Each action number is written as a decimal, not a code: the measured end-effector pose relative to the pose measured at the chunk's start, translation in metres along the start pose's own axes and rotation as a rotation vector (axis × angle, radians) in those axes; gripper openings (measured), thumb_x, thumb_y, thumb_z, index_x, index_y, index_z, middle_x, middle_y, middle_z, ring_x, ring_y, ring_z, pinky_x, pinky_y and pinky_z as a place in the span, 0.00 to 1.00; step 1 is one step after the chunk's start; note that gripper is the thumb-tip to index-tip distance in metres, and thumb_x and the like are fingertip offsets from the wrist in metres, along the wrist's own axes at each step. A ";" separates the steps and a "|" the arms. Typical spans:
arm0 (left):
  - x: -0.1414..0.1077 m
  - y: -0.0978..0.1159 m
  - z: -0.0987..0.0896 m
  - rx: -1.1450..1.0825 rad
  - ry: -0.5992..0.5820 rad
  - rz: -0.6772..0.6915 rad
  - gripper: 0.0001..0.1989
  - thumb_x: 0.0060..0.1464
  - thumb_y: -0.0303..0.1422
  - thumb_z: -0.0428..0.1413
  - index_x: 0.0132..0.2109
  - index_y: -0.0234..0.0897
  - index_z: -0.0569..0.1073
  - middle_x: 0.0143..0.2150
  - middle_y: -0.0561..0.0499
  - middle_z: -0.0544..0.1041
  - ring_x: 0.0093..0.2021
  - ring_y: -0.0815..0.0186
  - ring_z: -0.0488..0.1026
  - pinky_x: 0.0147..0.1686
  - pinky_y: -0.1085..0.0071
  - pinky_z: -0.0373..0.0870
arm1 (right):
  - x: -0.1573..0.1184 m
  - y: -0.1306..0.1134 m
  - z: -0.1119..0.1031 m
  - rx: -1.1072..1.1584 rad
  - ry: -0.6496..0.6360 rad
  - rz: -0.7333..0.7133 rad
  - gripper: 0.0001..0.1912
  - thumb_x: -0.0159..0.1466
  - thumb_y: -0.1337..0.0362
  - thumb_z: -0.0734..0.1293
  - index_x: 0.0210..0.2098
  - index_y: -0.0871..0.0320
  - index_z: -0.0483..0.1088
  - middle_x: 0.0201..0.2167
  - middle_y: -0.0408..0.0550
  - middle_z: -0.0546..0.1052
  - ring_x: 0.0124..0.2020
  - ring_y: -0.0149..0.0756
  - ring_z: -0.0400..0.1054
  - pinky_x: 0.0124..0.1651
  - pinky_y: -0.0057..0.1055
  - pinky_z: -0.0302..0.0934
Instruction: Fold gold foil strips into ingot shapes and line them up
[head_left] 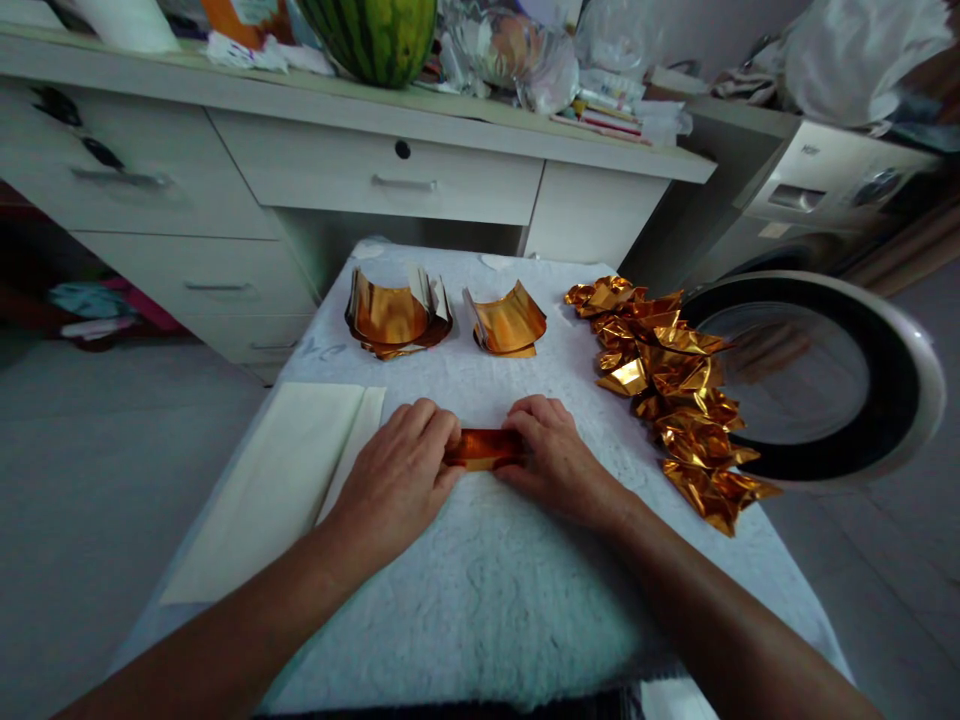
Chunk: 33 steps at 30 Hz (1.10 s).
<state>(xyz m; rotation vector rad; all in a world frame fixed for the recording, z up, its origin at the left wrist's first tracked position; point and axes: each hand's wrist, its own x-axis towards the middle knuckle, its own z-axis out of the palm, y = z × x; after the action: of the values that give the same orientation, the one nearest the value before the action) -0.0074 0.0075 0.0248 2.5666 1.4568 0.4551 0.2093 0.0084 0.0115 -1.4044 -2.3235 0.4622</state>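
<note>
Both hands grip a narrow strip of shiny gold foil paper (486, 449), one at each end, low over the cloth-covered table (480, 610). My left hand (409, 468) has its fingers curled over the left end, with the thumb below. My right hand (553, 455) pinches the right end the same way; the strip's ends are hidden in the fingers. Beyond the hands stand a larger stack of curved gold foil sheets (391, 315) and a smaller curved stack (511, 322). A row of folded, crumpled gold foil pieces (660, 385) runs down the table's right side.
White folded paper (274, 480) lies at the left. Behind the table is a white cabinet (450, 185) with a watermelon (371, 40) and bags on top. A washing machine's open round door (919, 390) stands close against the right edge.
</note>
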 end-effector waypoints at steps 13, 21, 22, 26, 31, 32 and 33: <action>-0.001 -0.007 0.000 -0.417 0.028 -0.103 0.02 0.57 0.30 0.55 0.35 0.39 0.71 0.35 0.53 0.76 0.39 0.61 0.73 0.40 0.64 0.67 | 0.002 0.004 -0.004 0.415 0.108 -0.011 0.07 0.60 0.72 0.68 0.33 0.56 0.66 0.30 0.41 0.70 0.36 0.34 0.63 0.41 0.33 0.55; -0.002 0.001 -0.003 -0.727 0.137 -0.256 0.06 0.61 0.37 0.54 0.41 0.40 0.72 0.37 0.54 0.76 0.38 0.64 0.74 0.38 0.69 0.69 | 0.003 0.005 -0.006 0.799 0.096 0.131 0.07 0.64 0.59 0.68 0.33 0.55 0.68 0.29 0.42 0.70 0.30 0.32 0.64 0.33 0.29 0.58; -0.002 0.002 -0.003 -0.794 0.140 -0.285 0.06 0.61 0.37 0.55 0.41 0.40 0.71 0.37 0.54 0.77 0.39 0.64 0.75 0.37 0.69 0.70 | 0.004 0.004 -0.006 0.870 0.084 0.156 0.09 0.64 0.57 0.68 0.33 0.55 0.68 0.28 0.42 0.70 0.28 0.31 0.63 0.31 0.28 0.57; -0.001 0.005 0.001 -1.104 0.129 -0.374 0.09 0.60 0.36 0.56 0.46 0.41 0.69 0.41 0.53 0.78 0.42 0.63 0.77 0.40 0.68 0.74 | 0.006 0.001 -0.003 1.129 0.064 0.216 0.14 0.61 0.54 0.72 0.33 0.56 0.67 0.28 0.40 0.71 0.28 0.28 0.64 0.31 0.26 0.58; 0.001 0.003 0.009 -1.232 0.095 -0.411 0.13 0.59 0.33 0.57 0.50 0.41 0.67 0.46 0.51 0.79 0.42 0.63 0.79 0.43 0.65 0.75 | 0.009 0.000 0.001 1.283 0.042 0.239 0.14 0.59 0.56 0.74 0.36 0.56 0.66 0.31 0.40 0.75 0.32 0.29 0.70 0.37 0.27 0.63; 0.001 0.003 0.009 -1.230 0.089 -0.418 0.13 0.59 0.33 0.57 0.50 0.41 0.67 0.46 0.50 0.79 0.43 0.63 0.79 0.43 0.65 0.75 | 0.009 0.001 0.002 1.281 0.030 0.239 0.14 0.60 0.56 0.73 0.37 0.55 0.66 0.32 0.40 0.75 0.32 0.30 0.70 0.37 0.27 0.64; 0.002 0.003 0.010 -1.228 0.082 -0.426 0.13 0.59 0.33 0.57 0.50 0.41 0.67 0.46 0.50 0.79 0.43 0.62 0.79 0.43 0.65 0.75 | 0.009 0.001 0.002 1.268 0.021 0.241 0.15 0.60 0.56 0.73 0.37 0.55 0.66 0.32 0.41 0.76 0.33 0.30 0.71 0.37 0.28 0.65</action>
<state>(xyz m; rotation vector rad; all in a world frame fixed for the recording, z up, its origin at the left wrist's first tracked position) -0.0007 0.0074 0.0170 1.2590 1.1136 0.9796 0.2049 0.0170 0.0106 -0.9456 -1.2574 1.5839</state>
